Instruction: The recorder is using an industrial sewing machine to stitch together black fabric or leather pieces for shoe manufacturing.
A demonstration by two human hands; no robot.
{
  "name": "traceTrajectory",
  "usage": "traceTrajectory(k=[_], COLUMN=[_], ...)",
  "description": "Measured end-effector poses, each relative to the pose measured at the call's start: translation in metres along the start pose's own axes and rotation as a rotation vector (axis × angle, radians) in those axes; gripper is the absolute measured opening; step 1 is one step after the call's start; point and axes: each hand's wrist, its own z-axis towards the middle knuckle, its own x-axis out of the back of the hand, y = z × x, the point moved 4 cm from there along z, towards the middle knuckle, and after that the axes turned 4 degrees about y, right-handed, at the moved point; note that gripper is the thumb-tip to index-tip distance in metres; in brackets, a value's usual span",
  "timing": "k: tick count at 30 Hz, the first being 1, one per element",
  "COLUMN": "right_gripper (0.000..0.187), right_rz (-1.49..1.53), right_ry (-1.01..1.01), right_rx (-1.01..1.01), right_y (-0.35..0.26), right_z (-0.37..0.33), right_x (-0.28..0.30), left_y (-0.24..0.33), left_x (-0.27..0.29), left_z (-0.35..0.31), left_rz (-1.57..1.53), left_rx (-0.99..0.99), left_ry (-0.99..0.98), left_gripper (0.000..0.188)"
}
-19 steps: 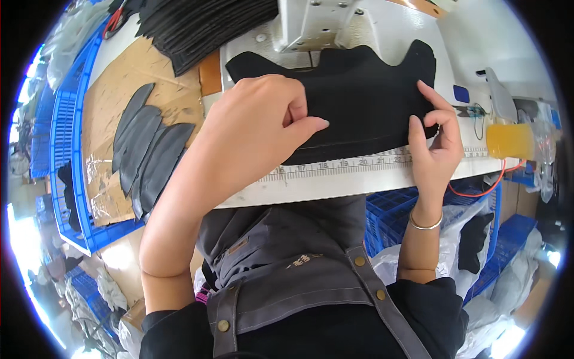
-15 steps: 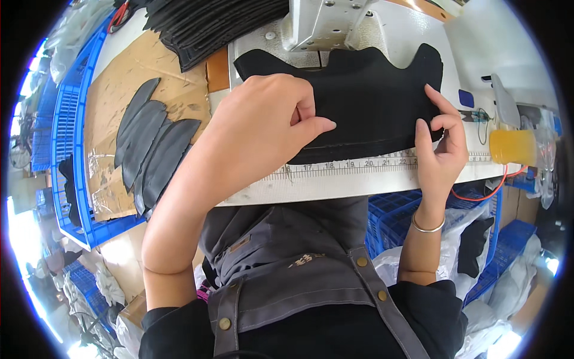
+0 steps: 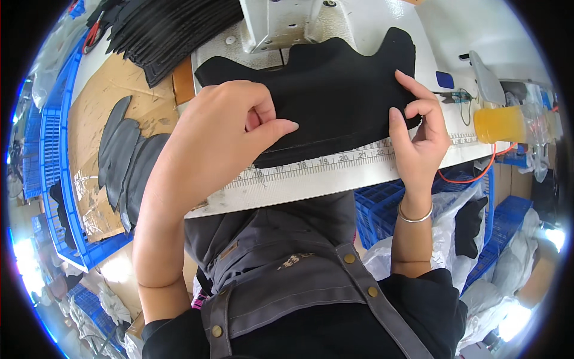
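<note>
A wide black fabric piece [image 3: 335, 90] with a wavy far edge lies on the white machine table [image 3: 281, 194], just before the sewing machine [image 3: 281, 24]. My left hand [image 3: 236, 122] rests over its left part, fingers curled in and thumb pointing right along the cloth; what the fingertips grip is partly hidden. At the right end, my right hand [image 3: 421, 128] pinches the piece's edge, its index finger lying on the cloth. A printed ruler strip [image 3: 335, 161] runs along the table just below the fabric's near edge.
A stack of black pieces [image 3: 167, 36] stands at the far left, with red-handled scissors [image 3: 93, 35] beside it. Dark curved pieces [image 3: 122, 152] lie on cardboard [image 3: 86, 131] over a blue crate [image 3: 72, 233]. To the right are thread snips [image 3: 457, 96] and a yellow-filled bottle [image 3: 499, 124].
The whole view has shifted, so table, fabric and hands appear further left and slightly tilted. Both hands keep nearly the same hold on the black fabric piece.
</note>
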Motion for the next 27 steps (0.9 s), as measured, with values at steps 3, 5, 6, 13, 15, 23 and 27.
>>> traceTrajectory(k=[3, 5, 6, 13, 15, 23, 27], right_gripper=[0.019, 0.019, 0.019, 0.019, 0.019, 0.018, 0.019], right_rz=[0.006, 0.002, -0.001, 0.023, 0.031, 0.017, 0.000], right_ry=[0.011, 0.008, 0.009, 0.012, 0.015, 0.001, -0.005], right_rx=[-0.007, -0.008, -0.008, -0.012, -0.015, -0.012, 0.001], right_y=[0.000, -0.001, 0.000, 0.001, 0.001, 0.000, 0.000], right_z=[0.000, -0.001, -0.001, -0.002, -0.002, -0.001, -0.001], right_x=[0.000, -0.001, 0.000, 0.002, 0.001, -0.001, 0.000], left_y=[0.000, 0.000, 0.001, 0.002, 0.001, -0.006, -0.008], left_x=[-0.001, 0.000, -0.001, -0.001, -0.002, -0.004, -0.005], left_z=[0.000, -0.001, 0.000, 0.000, 0.000, -0.001, 0.000], left_rz=[0.017, 0.027, 0.017, -0.020, -0.015, -0.043, -0.024], left_rx=[0.016, 0.007, 0.009, 0.063, 0.049, 0.004, -0.012], left_ry=[-0.006, 0.006, -0.002, -0.031, -0.022, 0.018, 0.010], left_gripper=[0.027, 0.027, 0.027, 0.027, 0.027, 0.026, 0.027])
